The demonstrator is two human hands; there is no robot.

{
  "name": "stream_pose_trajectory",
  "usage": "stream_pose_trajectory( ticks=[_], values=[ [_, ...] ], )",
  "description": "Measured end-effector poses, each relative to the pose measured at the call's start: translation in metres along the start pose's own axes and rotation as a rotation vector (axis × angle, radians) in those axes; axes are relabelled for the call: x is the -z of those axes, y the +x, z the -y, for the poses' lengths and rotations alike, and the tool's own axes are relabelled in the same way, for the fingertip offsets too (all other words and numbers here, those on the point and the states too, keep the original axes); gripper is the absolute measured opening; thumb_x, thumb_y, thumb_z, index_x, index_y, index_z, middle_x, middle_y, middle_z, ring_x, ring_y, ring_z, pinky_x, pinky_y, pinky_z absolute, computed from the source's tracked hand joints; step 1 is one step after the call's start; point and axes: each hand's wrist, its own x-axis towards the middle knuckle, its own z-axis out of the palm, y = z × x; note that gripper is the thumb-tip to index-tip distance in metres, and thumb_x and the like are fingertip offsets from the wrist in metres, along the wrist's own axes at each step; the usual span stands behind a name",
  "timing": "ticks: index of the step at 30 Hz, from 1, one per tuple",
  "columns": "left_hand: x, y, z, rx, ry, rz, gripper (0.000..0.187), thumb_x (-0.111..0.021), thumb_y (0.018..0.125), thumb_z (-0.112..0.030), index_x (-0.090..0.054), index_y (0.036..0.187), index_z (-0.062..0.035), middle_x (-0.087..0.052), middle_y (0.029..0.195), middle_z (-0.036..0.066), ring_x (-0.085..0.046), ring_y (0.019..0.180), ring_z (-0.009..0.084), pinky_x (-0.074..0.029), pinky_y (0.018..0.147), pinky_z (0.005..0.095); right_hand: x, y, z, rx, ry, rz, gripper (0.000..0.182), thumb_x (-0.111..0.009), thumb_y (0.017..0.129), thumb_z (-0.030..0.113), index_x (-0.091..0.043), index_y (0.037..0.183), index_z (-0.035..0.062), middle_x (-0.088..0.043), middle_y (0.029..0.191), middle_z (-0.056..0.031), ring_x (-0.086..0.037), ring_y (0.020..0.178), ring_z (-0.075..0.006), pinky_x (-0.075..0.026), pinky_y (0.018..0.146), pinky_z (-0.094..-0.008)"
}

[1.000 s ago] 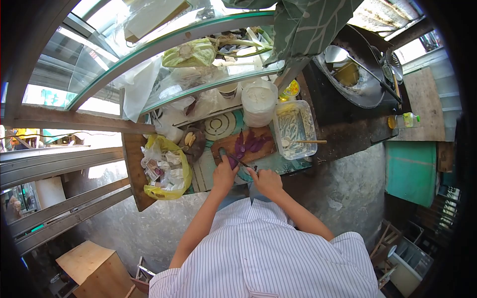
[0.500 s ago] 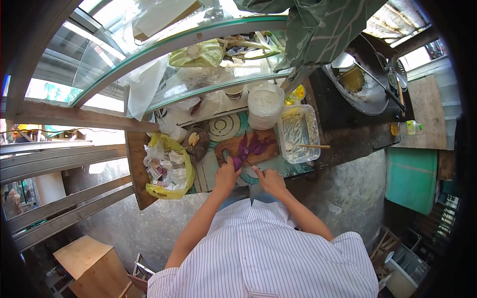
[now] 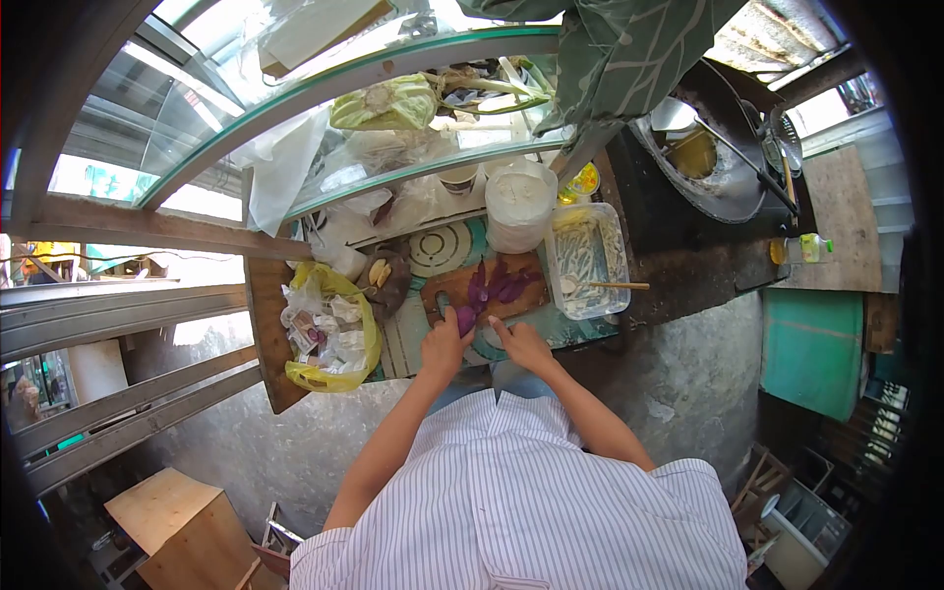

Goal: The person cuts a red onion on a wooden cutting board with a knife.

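My left hand is closed around a purple vegetable at the near edge of a wooden cutting board. Across from it, my right hand is closed on a small knife, whose thin blade reaches toward the vegetable and is hard to make out. Several purple slices lie on the board beyond both hands. Just right of the board stands a clear plastic container with pale strips in whitish batter, a wooden-handled utensil resting across its rim.
A yellow plastic bag of wrappers sits at the left. A white tub stands behind the board. Glass shelving holds a cabbage above. At right is a wok with a ladle; a bottle lies nearby.
Both hands have shifted slightly over the near edge of the board, still holding the vegetable and the knife. The whole view has moved a little; the slices look much the same.
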Motion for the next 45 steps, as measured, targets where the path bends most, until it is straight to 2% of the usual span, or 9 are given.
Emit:
stream_pose_trajectory(
  ticks=[2, 4, 6, 17, 19, 26, 40, 43, 45],
  values=[
    [0.003, 0.002, 0.008, 0.013, -0.124, 0.013, 0.052, -0.067, 0.083, -0.037, -0.044, 0.109, 0.0004, -0.064, 0.083, 0.024, -0.065, 0.076, 0.0409, -0.053, 0.064, 0.0461, 0.005, -0.007, 0.004, -0.017, 0.044, -0.005, 0.082, -0.037, 0.089, 0.068, -0.062, 0.067, -0.0069, -0.061, 0.068, -0.0272, -0.063, 0.076, -0.0442, -0.047, 0.071, -0.0494],
    [0.008, 0.005, 0.013, 0.023, -0.249, 0.033, 0.053, -0.065, 0.084, -0.039, -0.044, 0.109, 0.002, -0.064, 0.085, 0.026, -0.065, 0.08, 0.0429, -0.052, 0.067, 0.0476, 0.005, -0.018, 0.003, 0.05, -0.01, -0.122, 0.08, -0.036, 0.09, 0.067, -0.064, 0.068, -0.0057, -0.062, 0.069, -0.0264, -0.063, 0.075, -0.044, -0.047, 0.07, -0.049],
    [0.011, 0.008, 0.014, 0.113, -0.342, 0.119, 0.055, -0.064, 0.085, -0.039, -0.044, 0.111, 0.005, -0.064, 0.088, 0.029, -0.063, 0.084, 0.0455, -0.051, 0.071, 0.0489, 0.005, -0.027, 0.003, 0.093, -0.074, -0.141, 0.079, -0.036, 0.09, 0.066, -0.064, 0.069, -0.0054, -0.062, 0.07, -0.0261, -0.063, 0.076, -0.0438, -0.048, 0.07, -0.0488],
    [0.014, 0.014, 0.01, 0.046, -0.178, 0.139, 0.058, -0.065, 0.084, -0.039, -0.044, 0.116, 0.0041, -0.065, 0.085, 0.027, -0.064, 0.082, 0.0444, -0.052, 0.071, 0.0489, -0.007, -0.022, -0.002, 0.074, -0.085, -0.083, 0.078, -0.036, 0.091, 0.064, -0.066, 0.072, -0.0054, -0.064, 0.074, -0.0269, -0.064, 0.079, -0.0437, -0.048, 0.071, -0.0492],
    [0.012, 0.013, 0.009, 0.038, -0.185, 0.134, 0.059, -0.065, 0.083, -0.04, -0.044, 0.117, 0.0035, -0.065, 0.084, 0.027, -0.064, 0.082, 0.0441, -0.052, 0.071, 0.0487, -0.011, -0.011, 0.001, 0.023, -0.064, -0.052, 0.081, -0.035, 0.09, 0.066, -0.066, 0.079, -0.0073, -0.064, 0.081, -0.0292, -0.062, 0.085, -0.0454, -0.048, 0.076, -0.0503],
    [0.01, 0.015, 0.01, 0.054, -0.121, 0.132, 0.06, -0.066, 0.082, -0.041, -0.044, 0.115, 0.0032, -0.066, 0.082, 0.025, -0.065, 0.08, 0.0423, -0.053, 0.07, 0.0473, -0.001, -0.024, 0.01, 0.009, 0.053, -0.08, 0.078, -0.036, 0.091, 0.064, -0.066, 0.073, -0.0063, -0.063, 0.074, -0.0289, -0.063, 0.081, -0.045, -0.047, 0.072, -0.0492],
    [0.0, 0.012, 0.004, 0.014, -0.038, 0.057, 0.053, -0.071, 0.078, -0.036, -0.044, 0.105, 0.0005, -0.066, 0.075, 0.022, -0.067, 0.074, 0.0393, -0.054, 0.064, 0.0452, -0.01, -0.035, 0.013, 0.195, -0.306, -0.272, 0.074, -0.038, 0.092, 0.06, -0.065, 0.068, -0.0037, -0.063, 0.068, -0.0249, -0.063, 0.067, -0.0427, -0.05, 0.063, -0.0497],
    [-0.003, 0.013, 0.005, 0.014, -0.023, 0.037, 0.051, -0.071, 0.078, -0.035, -0.044, 0.102, -0.0005, -0.066, 0.074, 0.021, -0.067, 0.073, 0.0391, -0.054, 0.062, 0.0453, -0.015, -0.021, 0.022, 0.175, -0.269, -0.25, 0.074, -0.036, 0.093, 0.061, -0.066, 0.07, -0.0031, -0.064, 0.071, -0.0262, -0.065, 0.071, -0.0419, -0.051, 0.064, -0.0498],
    [-0.002, 0.014, 0.006, 0.022, -0.055, 0.06, 0.059, -0.07, 0.079, -0.038, -0.044, 0.113, 0.0032, -0.066, 0.076, 0.022, -0.066, 0.072, 0.041, -0.053, 0.063, 0.0468, -0.016, -0.013, 0.027, 0.15, -0.224, -0.233, 0.075, -0.035, 0.092, 0.061, -0.066, 0.071, -0.0038, -0.064, 0.074, -0.027, -0.064, 0.073, -0.0428, -0.051, 0.066, -0.0499]
  ],
)
